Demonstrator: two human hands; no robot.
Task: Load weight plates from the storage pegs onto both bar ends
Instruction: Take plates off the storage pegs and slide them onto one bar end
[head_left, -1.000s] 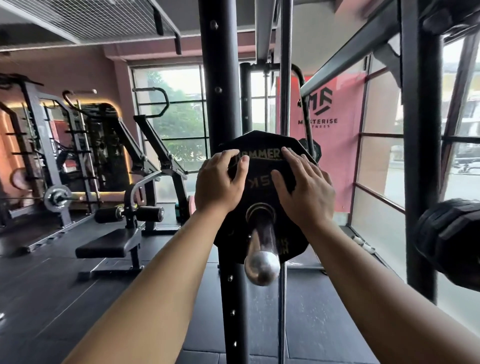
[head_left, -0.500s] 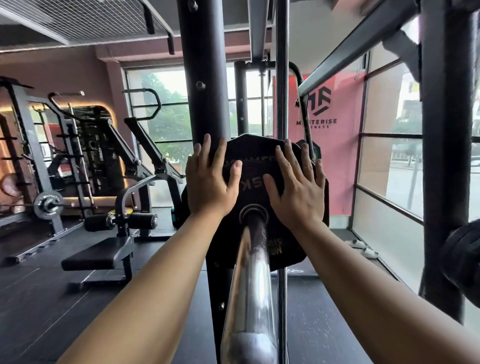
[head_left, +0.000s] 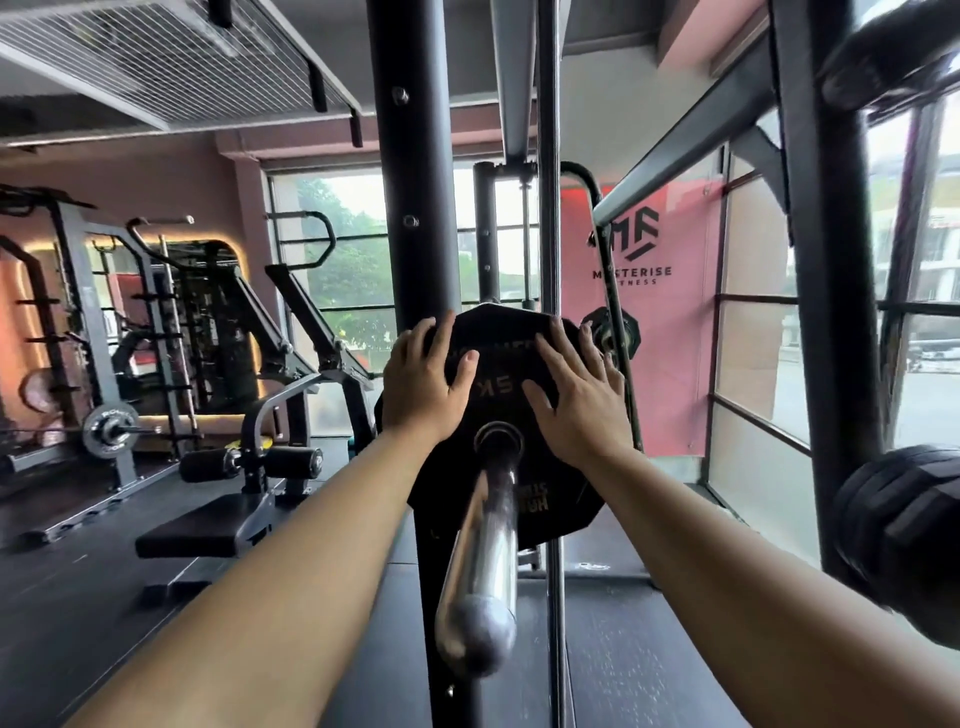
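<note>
Now the plate (head_left: 501, 353) sits further along the bar (head_left: 483, 551)
It slid inward from the tip; the left hand (head_left: 423, 384) and right hand (head_left: 576, 410) went from curled grips to flat, spread fingers.

My left arm (head_left: 291, 587) and right arm (head_left: 727, 561) stretched forward, bare, left hand (head_left: 421, 382) flat, fingers pointing up, thumb angled inward, right hand (head_left: 576, 402) flat beside it, fingers spread, palms facing away from me

The rack upright (head_left: 415, 208) and guide rod (head_left: 549, 208) block passage behind the plate (head_left: 496, 389).
</note>
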